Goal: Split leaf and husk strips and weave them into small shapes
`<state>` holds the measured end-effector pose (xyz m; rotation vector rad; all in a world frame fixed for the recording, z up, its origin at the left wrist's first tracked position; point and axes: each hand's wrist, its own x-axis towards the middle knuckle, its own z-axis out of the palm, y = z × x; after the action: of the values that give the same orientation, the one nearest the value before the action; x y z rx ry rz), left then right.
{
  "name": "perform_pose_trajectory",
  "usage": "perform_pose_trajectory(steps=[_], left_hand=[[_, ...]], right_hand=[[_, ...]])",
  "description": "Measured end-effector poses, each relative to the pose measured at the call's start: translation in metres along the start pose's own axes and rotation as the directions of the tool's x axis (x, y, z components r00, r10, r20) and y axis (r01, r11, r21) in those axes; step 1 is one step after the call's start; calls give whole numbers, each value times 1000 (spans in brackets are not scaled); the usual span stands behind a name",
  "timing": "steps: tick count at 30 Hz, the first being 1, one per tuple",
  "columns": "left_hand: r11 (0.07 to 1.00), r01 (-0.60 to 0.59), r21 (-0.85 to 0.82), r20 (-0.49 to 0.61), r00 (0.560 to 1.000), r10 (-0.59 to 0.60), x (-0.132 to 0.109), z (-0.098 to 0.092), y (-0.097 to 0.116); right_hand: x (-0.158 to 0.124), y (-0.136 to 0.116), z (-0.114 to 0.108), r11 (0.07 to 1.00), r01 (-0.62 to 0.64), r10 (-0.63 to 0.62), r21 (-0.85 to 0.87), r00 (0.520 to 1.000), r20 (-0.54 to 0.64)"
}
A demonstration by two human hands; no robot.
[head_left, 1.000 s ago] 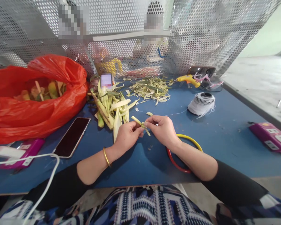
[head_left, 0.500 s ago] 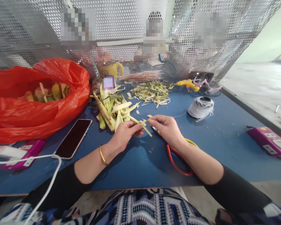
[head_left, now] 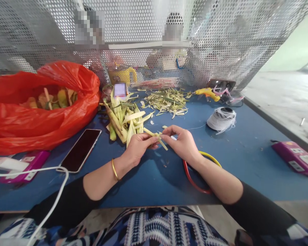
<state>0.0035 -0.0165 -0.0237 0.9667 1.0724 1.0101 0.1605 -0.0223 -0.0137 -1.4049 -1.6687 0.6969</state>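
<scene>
My left hand (head_left: 140, 147) pinches pale green corn husk strips (head_left: 164, 146) between thumb and fingers; the strips cross one another at the fingertips. From the other side my right hand (head_left: 182, 141) is closed, its thumb and forefinger on the same husk strips, touching the left fingertips. Under my right wrist lie scissors (head_left: 195, 181) with red and yellow handles, their blades mostly hidden by the hand. Just behind my left hand is a heap of corn husks (head_left: 123, 121). A thin white thread runs from a spool (head_left: 221, 119) toward my right hand.
A red plastic bag (head_left: 84, 85) with husk-like pieces inside stands at the left. A phone (head_left: 80, 150) and purple power strips (head_left: 295, 155) lie on the blue table. Farther back are thin husk shreds (head_left: 166, 100), a yellow glue gun (head_left: 207, 93) and a perforated metal screen (head_left: 141, 30).
My right fingertips have moved slightly left and now meet the strips at the left fingertips. The view has shifted a little; the things on the table stay where they were.
</scene>
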Motion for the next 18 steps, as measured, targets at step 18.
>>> perform_pose_trajectory(steps=[18], left_hand=[[993, 19, 118, 37, 999, -23, -4, 2, 3]], right_hand=[[5, 5, -7, 990, 138, -137, 22, 990, -37]])
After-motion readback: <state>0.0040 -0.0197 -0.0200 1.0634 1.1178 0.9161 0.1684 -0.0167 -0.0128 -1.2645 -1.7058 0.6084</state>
